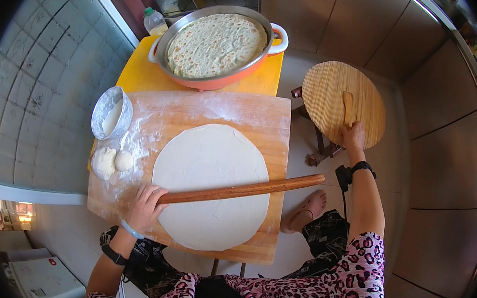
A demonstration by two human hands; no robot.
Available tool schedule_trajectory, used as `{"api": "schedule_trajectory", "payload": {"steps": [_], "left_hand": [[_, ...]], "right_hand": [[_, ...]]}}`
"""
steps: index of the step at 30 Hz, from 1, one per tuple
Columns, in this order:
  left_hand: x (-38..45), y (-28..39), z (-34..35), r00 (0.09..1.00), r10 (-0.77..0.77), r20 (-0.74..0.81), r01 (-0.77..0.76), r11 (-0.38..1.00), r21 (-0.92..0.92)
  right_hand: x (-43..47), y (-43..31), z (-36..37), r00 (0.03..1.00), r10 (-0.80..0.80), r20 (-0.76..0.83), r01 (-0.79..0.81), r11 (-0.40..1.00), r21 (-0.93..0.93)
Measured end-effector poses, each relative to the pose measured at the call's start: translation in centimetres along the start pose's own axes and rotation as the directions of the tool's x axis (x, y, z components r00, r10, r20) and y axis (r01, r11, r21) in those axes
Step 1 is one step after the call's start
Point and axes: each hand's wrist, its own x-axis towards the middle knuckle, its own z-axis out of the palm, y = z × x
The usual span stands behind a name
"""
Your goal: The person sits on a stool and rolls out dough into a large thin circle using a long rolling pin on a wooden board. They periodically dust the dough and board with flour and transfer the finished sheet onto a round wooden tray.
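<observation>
A wide, thin round of rolled dough (pixel 213 159) lies on a floured wooden board (pixel 279 153). Across it slants a wooden rolling pin (pixel 239 190), its left end in my left hand (pixel 144 206). My right hand (pixel 354 136) is at the near edge of a round slatted wooden lid (pixel 325 97), its fingers on the lower end of a small wooden spatula (pixel 347 105) lying there; the fingertips are partly hidden. At the board's left are a larger dough lump (pixel 103 163), a small dough ball (pixel 124 161) and a bowl of flour (pixel 112 113).
Beyond the board, an orange electric pan (pixel 228 77) holding a browned flatbread (pixel 216 45) stands on a yellow surface (pixel 136 72). A green-capped plastic container (pixel 153 22) is behind it. Dark stool legs (pixel 319 139) show under the lid. Cabinets (pixel 443 164) line the right.
</observation>
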Motion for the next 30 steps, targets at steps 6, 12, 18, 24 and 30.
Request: {"api": "schedule_trajectory", "payload": {"steps": [6,12,18,24,30], "left_hand": [[-2.5,-1.4,0.5,0.997,-0.07,-0.022,0.071,0.997,0.026],[-6.3,-1.0,-1.2,0.975,-0.166,-0.149,0.163,0.986,-0.03],[-7.7,-1.8,-3.2,0.946,-0.21,-0.248,0.191,0.977,-0.098],[-11.1,-1.6,-5.0,0.901,-0.307,-0.307,0.285,0.952,-0.114],[-11.1,-1.5,-4.8,0.865,-0.361,-0.349,0.319,0.932,-0.175]], "right_hand": [[-0.6,-0.5,-1.3,0.99,0.028,0.138,-0.013,0.994,-0.109],[-4.8,1.0,0.4,0.965,0.127,-0.229,-0.103,0.988,0.113],[-4.7,10.1,4.7,0.82,0.532,-0.212,-0.107,0.507,0.855],[-6.2,5.9,4.1,0.825,0.547,0.145,-0.392,0.369,0.843],[-7.3,3.8,6.1,0.746,0.665,0.042,-0.452,0.459,0.765]]}}
